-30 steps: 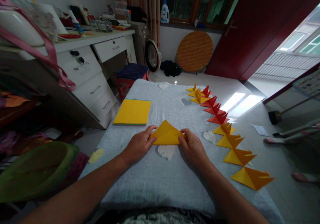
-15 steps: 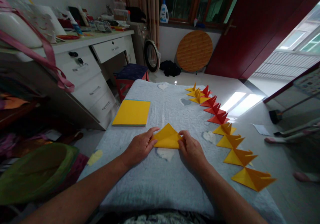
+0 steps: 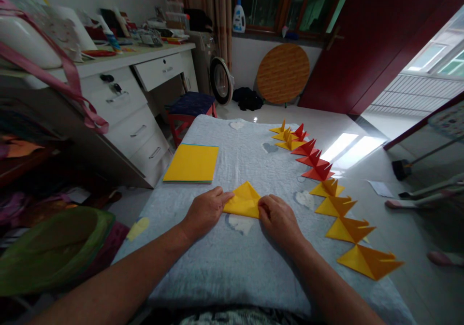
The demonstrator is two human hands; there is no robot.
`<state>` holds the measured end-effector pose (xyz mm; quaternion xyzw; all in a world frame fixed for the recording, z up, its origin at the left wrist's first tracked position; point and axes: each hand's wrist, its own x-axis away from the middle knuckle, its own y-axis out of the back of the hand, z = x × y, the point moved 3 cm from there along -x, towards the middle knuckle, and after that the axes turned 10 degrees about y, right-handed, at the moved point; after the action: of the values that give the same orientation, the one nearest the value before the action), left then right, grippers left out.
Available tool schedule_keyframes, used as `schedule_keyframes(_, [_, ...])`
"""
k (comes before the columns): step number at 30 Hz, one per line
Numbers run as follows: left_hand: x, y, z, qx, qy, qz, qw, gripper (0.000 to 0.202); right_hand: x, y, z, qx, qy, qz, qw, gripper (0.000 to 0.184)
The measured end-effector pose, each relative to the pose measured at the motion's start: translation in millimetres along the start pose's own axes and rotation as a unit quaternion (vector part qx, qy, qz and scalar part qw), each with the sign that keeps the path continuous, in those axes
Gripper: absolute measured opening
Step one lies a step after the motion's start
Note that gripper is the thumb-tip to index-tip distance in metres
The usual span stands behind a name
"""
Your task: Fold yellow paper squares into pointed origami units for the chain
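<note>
A yellow sheet of origami paper [image 3: 245,200], folded into a triangle with its peak pointing away from me, lies on the cloth-covered table [image 3: 224,262]. My left hand [image 3: 208,208] is closed on its left corner, fingers pressing on the paper near the edge. At the right corner, my right hand [image 3: 278,215] pinches the paper between thumb and curled fingers. A stack of square yellow paper [image 3: 191,163] lies beyond my left hand. Along the table's right side runs a row of folded paper pieces, yellow ones [image 3: 335,205] and red ones [image 3: 319,171].
Left of the table stand a white desk with drawers [image 3: 132,117] and a green-lined bin [image 3: 54,252]. A stool [image 3: 191,105] is at the far left corner, near the open washing machine door [image 3: 221,81]. A round wooden board [image 3: 283,73] leans on the back wall.
My left fingers have shifted inward onto the left part of the folded paper. My right fingers have curled more tightly around the right corner.
</note>
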<state>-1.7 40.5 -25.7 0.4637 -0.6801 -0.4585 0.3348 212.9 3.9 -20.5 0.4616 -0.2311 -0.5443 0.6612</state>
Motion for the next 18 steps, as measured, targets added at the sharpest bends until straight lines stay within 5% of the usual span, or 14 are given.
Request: schedule_keyframes(18, [-4.3, 0.1, -4.4, -0.057, 0.019, 0.01, 0.998, 0.035, -1.9, 1.7, -3.1, -0.003, -0.003, 0.009, 1.0, 0.024])
